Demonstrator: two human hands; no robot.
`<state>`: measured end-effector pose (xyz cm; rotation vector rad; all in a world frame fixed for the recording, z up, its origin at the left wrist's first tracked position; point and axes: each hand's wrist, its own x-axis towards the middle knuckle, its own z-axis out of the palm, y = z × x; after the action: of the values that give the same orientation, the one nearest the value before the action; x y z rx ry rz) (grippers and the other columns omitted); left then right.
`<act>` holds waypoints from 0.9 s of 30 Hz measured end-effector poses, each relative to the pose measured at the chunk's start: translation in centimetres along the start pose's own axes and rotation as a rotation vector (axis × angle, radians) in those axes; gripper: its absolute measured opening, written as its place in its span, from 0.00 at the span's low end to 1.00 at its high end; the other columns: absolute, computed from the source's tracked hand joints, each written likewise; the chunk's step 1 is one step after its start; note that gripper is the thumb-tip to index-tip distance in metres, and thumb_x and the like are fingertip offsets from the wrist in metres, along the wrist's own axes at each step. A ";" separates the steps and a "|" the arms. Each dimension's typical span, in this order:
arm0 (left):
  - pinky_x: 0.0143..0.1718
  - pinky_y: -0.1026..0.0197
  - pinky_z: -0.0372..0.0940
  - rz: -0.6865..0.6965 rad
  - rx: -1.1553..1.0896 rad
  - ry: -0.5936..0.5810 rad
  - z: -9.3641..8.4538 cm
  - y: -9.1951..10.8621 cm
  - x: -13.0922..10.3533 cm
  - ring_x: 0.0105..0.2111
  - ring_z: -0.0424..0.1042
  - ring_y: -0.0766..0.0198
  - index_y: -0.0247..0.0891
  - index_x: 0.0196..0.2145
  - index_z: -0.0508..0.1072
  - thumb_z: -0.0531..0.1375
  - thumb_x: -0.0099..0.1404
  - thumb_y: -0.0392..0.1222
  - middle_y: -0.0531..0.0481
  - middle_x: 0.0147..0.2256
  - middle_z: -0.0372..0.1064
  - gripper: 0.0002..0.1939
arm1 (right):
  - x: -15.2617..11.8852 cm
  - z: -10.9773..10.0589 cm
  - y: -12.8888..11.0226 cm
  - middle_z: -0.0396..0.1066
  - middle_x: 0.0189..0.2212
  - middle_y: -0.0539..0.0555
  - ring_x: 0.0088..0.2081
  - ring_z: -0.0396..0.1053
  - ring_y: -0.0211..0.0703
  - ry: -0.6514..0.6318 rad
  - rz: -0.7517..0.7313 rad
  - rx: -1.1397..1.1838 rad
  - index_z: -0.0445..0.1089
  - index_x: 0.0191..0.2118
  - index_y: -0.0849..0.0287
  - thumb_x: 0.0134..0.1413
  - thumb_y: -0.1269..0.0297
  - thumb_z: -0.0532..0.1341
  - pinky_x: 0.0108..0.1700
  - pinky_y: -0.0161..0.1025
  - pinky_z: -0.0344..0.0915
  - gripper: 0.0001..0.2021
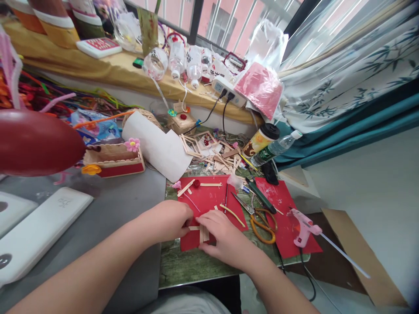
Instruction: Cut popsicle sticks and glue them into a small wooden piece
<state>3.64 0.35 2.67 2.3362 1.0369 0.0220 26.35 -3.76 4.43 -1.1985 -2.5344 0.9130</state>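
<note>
Wooden sticks in both hands, over red paper, green tabletop, barred window beyond.

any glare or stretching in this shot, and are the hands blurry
Head view: glare streaks the pink plastic-wrapped packet; wide-angle stretching seems to enlarge the white devices near the left edge; the left hand and right hand look fairly sharp.

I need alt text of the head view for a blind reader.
A person's left hand and right hand touch pale wooden sticks on a red sheet. To their right lie orange-handled scissors and a pink glue gun.
</note>
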 end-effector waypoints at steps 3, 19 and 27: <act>0.28 0.59 0.59 -0.016 0.010 -0.025 -0.1 0.0 -0.1 0.29 0.73 0.56 0.41 0.29 0.76 0.60 0.60 0.43 0.47 0.30 0.76 0.06 | -0.5 0.0 0.4 0.69 0.57 0.59 0.59 0.65 0.55 0.011 0.000 0.003 0.67 0.61 0.55 0.48 0.71 0.73 0.68 0.57 0.55 0.34; 0.45 0.50 0.67 -0.004 0.075 0.102 1.5 3.5 0.6 0.43 0.70 0.49 0.39 0.45 0.68 0.72 0.49 0.58 0.44 0.44 0.68 0.32 | -2.9 1.1 3.2 0.68 0.62 0.59 0.65 0.61 0.55 0.149 0.020 0.077 0.62 0.66 0.52 0.53 0.66 0.71 0.68 0.59 0.57 0.35; 0.45 0.48 0.67 0.015 0.128 0.125 2.3 4.1 1.0 0.43 0.68 0.48 0.38 0.45 0.69 0.69 0.57 0.51 0.42 0.43 0.68 0.23 | -3.3 1.0 3.9 0.68 0.61 0.60 0.65 0.60 0.55 0.174 -0.005 0.120 0.61 0.67 0.54 0.52 0.62 0.73 0.68 0.58 0.56 0.37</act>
<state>7.65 -2.30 2.68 2.4844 1.1108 0.1120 30.57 -4.85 1.59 -1.1801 -2.3120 0.9041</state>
